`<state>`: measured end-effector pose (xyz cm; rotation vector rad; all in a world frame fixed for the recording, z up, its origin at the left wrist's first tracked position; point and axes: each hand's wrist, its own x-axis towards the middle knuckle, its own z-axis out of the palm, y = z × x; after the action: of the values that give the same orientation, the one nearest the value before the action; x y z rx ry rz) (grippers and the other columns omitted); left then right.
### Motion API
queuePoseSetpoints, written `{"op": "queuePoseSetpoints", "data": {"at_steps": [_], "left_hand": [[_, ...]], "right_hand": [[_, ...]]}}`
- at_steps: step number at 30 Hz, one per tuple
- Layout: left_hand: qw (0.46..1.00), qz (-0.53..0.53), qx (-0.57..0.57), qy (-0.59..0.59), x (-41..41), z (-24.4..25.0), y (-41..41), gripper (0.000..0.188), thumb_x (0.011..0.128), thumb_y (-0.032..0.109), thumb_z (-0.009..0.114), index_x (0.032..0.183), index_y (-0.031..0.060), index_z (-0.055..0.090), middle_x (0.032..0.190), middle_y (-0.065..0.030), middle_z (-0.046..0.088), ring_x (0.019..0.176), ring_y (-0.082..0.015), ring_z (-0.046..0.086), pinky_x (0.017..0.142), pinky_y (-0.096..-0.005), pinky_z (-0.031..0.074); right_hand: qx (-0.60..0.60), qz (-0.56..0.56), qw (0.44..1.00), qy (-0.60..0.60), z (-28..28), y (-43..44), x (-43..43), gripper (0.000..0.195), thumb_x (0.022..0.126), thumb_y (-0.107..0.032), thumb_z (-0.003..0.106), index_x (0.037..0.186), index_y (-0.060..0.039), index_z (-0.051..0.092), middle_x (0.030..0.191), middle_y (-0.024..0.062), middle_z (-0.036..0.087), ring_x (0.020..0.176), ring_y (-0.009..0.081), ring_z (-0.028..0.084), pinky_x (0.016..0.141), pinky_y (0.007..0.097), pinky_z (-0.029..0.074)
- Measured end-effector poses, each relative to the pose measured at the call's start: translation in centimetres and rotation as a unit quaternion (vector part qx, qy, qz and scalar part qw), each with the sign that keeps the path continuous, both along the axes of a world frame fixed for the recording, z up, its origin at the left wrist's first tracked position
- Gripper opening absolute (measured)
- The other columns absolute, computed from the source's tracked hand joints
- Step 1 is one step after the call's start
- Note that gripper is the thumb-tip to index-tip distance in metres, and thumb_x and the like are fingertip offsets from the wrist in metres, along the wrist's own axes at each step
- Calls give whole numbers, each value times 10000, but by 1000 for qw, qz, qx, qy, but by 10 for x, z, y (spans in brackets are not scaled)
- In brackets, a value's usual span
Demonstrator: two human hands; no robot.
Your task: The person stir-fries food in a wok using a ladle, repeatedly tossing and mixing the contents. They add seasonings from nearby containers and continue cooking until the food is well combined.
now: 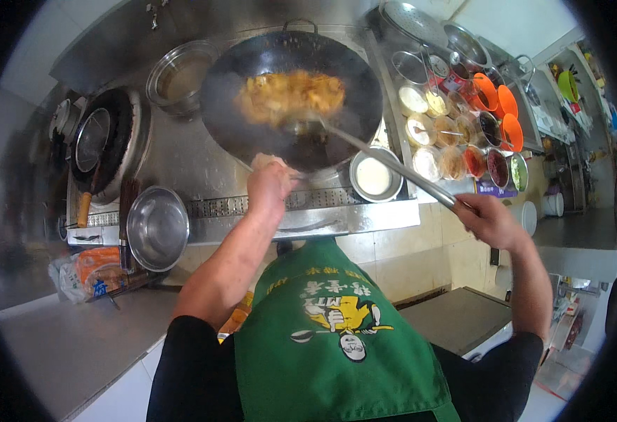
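A large black wok (234,132) stands on the stainless steel range, with orange-brown food pieces (292,95) blurred in its far half. My left hand (271,182) grips the wok's near rim or handle, with a pale cloth (267,160) at the fingers. Held by the end of its long handle in my right hand (490,219), a metal wok ladle (393,163) reaches down into the wok. The ladle's bowl lies against the near side of the food, partly hidden by blur and steam.
Right of the wok, a small metal pot (376,176) holds pale liquid. Beyond it stand several seasoning tubs (451,162) and orange containers (510,132). To the left are a steel basin (158,229), a pot of cloudy liquid (177,79), and a second wok (124,153) with a strainer (93,140).
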<state>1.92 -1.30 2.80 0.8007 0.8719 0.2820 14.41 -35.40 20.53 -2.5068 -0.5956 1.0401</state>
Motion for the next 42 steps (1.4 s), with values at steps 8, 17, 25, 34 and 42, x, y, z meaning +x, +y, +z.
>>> {"op": "queuePoseSetpoints", "data": {"at_steps": [8,17,25,34,42], "left_hand": [[998,-56,6,-34,18,-62,4,158,841,35,520,992,78,536,958,-50,561,867,-214,615,741,-391,539],[995,-9,22,-102,26,-84,25,119,807,46,540,891,127,514,844,-22,567,721,-163,608,684,-315,493],[999,-42,-6,-6,52,-70,43,185,852,189,600,1013,106,564,963,-57,610,869,-216,632,729,-391,550],[999,-3,-22,27,-56,-46,26,431,977,368,551,1304,97,481,1199,-89,590,999,-232,644,790,-409,558],[998,-13,8,60,-154,-73,17,406,1006,367,481,1286,74,505,1181,-89,623,973,-217,659,772,-368,537]], "right_hand": [[28,66,968,-240,-109,29,26,307,941,-273,535,1169,-79,601,817,214,648,732,392,630,686,437,523],[-1,-4,950,-312,-70,25,5,341,882,-217,645,1207,-115,631,961,160,697,857,354,672,748,423,532],[-125,81,945,-290,-8,17,38,355,866,-187,633,1210,-98,623,878,186,673,817,349,667,719,413,510],[173,-153,965,-125,-199,94,41,348,972,-304,532,1146,-10,597,817,155,652,723,219,648,649,338,498],[426,-359,366,745,-185,143,-47,383,1027,-321,423,1241,-18,517,712,-8,464,510,69,448,397,216,375]]}}
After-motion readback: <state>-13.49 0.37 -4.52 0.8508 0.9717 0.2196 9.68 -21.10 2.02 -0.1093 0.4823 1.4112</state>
